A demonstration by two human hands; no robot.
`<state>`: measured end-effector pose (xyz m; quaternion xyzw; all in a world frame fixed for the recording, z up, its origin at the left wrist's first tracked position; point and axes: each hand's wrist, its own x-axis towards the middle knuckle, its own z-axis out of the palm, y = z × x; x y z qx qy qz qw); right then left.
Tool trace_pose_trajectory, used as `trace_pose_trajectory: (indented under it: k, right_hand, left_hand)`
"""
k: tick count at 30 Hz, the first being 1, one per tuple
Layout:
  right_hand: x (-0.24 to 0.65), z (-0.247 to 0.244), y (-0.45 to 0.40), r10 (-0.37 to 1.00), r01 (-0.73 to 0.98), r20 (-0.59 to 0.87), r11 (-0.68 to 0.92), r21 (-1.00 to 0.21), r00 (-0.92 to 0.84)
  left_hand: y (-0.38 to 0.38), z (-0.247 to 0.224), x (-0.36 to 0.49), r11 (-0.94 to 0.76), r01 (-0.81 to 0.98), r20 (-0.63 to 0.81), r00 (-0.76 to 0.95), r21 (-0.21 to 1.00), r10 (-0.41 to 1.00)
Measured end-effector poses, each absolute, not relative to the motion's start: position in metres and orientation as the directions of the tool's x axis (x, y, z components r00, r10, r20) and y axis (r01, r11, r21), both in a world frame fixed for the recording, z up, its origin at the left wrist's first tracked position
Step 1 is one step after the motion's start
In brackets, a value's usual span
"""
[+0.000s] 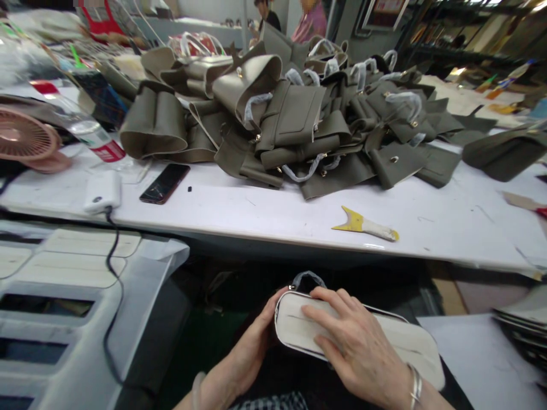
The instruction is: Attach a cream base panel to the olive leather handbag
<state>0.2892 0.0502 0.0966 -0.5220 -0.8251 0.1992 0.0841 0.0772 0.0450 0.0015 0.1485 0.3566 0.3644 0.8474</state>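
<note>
A bag lies in front of me below the table edge, its cream bottom panel [299,327] facing up. The panel has rounded ends and a dark rim, and it stretches to the right beneath my wrist. A plastic-wrapped handle [308,279] shows at the bag's far side. My left hand [252,341] is closed around the bag's left end, thumb along the rim. Across the panel lies my right hand [354,336], its fingers spread and pressed on the cream surface. The bag's underside and my left fingertips are hidden.
Grey-green bags [294,114] are heaped on the white table [256,213]. Nearer lie a yellow notched scraper [363,223] and a phone [164,183]. A bottle [96,139], pink fan [28,136] and white power bank [102,192] stand left. More cream panels [72,269] rest on a plastic crate.
</note>
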Motion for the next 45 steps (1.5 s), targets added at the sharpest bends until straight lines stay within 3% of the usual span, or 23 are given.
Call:
trace_pose_trajectory:
  k: [5,15,33,38,41,43,45]
  right_hand:
    - [0.286,0.091,0.048,0.872,0.841,-0.116,0.410,-0.353,-0.475]
    - [0.275,0.096,0.056,0.852,0.869,-0.275,0.338,-0.361,-0.445]
    - [0.272,0.088,0.050,0.898,0.851,-0.167,0.306,-0.426,-0.406]
    - [0.272,0.086,0.045,0.915,0.850,-0.137,0.286,-0.442,-0.379]
    - [0.272,0.082,0.045,0.924,0.848,-0.118,0.275,-0.453,-0.363]
    - [0.272,0.081,0.045,0.930,0.843,-0.103,0.267,-0.468,-0.352]
    - [0.272,0.083,0.044,0.935,0.835,-0.087,0.262,-0.484,-0.344]
  left_hand:
    - [0.042,0.002,0.085,0.677,-0.569,-0.525,0.438,0.466,0.729]
    - [0.040,0.001,0.091,0.645,-0.617,-0.512,0.412,0.452,0.753]
    - [0.042,-0.013,0.084,0.674,-0.577,-0.466,0.489,0.461,0.738]
    - [0.045,-0.017,0.078,0.689,-0.502,-0.453,0.521,0.522,0.723]
    - [0.051,-0.014,0.070,0.676,-0.398,-0.462,0.511,0.621,0.725]
    - [0.055,-0.005,0.063,0.613,-0.225,-0.477,0.450,0.757,0.755]
    - [0.059,0.009,0.056,0.426,0.032,-0.411,0.336,0.904,0.848]
